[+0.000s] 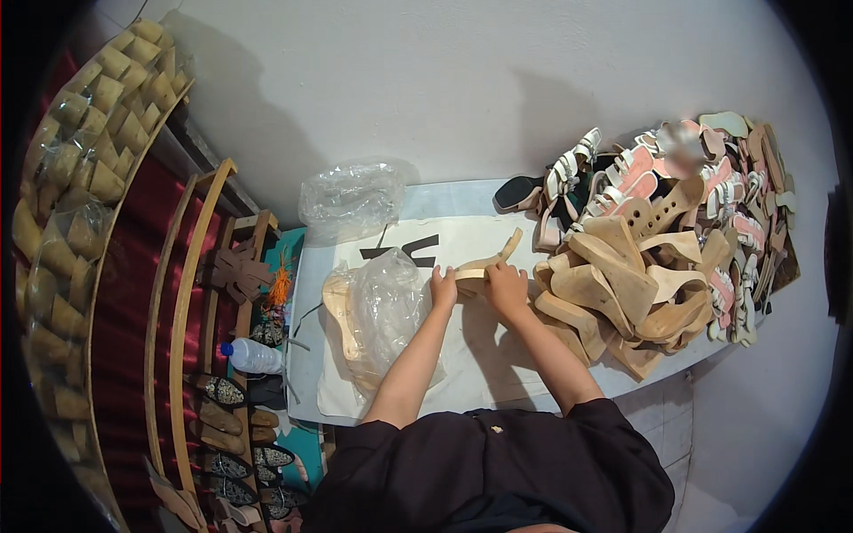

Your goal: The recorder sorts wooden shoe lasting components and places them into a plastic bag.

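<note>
A pale wooden shoe sole with a raised heel (505, 248) is held between my two hands over the white sheet (471, 355) on the table. My left hand (443, 289) grips its left end, fingers closed. My right hand (507, 290) is wrapped round its right part, beside a heap of bare wooden soles (609, 286). Left of my left hand lies a clear plastic bag (391, 302) with more wooden soles (340, 311) in and beside it. Black cut strips (419, 247) rest on the sheet just beyond my left hand.
White and pink sandals (633, 173) crowd the table's right end. A crumpled clear bag (351, 202) sits by the wall. On the left stand wooden racks with shoes (227, 464), a capped bottle (255, 356), and a shelf of plastic-wrapped wooden pieces (107, 133).
</note>
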### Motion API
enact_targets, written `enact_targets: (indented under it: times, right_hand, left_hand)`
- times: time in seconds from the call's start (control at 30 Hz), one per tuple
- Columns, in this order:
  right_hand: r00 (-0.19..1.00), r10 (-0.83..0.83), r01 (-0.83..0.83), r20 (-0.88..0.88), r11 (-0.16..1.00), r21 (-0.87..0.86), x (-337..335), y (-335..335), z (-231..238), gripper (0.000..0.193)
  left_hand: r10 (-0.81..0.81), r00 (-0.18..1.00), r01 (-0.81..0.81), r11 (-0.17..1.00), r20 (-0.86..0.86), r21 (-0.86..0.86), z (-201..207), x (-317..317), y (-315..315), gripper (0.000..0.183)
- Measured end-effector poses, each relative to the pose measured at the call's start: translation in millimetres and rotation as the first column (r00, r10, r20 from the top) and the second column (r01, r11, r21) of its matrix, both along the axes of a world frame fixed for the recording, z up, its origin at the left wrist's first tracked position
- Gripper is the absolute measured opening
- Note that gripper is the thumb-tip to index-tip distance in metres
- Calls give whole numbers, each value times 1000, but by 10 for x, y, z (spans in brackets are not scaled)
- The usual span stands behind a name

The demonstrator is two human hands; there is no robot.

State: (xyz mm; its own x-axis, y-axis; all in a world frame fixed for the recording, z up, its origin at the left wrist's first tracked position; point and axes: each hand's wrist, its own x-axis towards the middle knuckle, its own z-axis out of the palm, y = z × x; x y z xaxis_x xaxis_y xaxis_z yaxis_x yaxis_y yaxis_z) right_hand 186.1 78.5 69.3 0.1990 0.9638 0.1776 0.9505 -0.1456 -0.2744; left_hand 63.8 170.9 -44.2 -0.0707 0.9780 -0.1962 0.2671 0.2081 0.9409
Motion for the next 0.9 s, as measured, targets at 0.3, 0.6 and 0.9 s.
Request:
enact_targets:
  times: [0.3,0.6,0.9]
  right_hand:
    - [990,-30,72,-140,949,306,93,-473,1292,18]
    - [886,93,214,-454,787,579,208,-950,1656,27]
    - [880,198,150,-433,748,646,73,-1376,1087,33]
  left_hand:
    - [47,997,-30,972,69,-232,120,21,33,82]
    - [-45,999,45,995,0,-92,17,-28,-117,86]
    - [28,998,-50,925,63,377,697,-218,-1618,61]
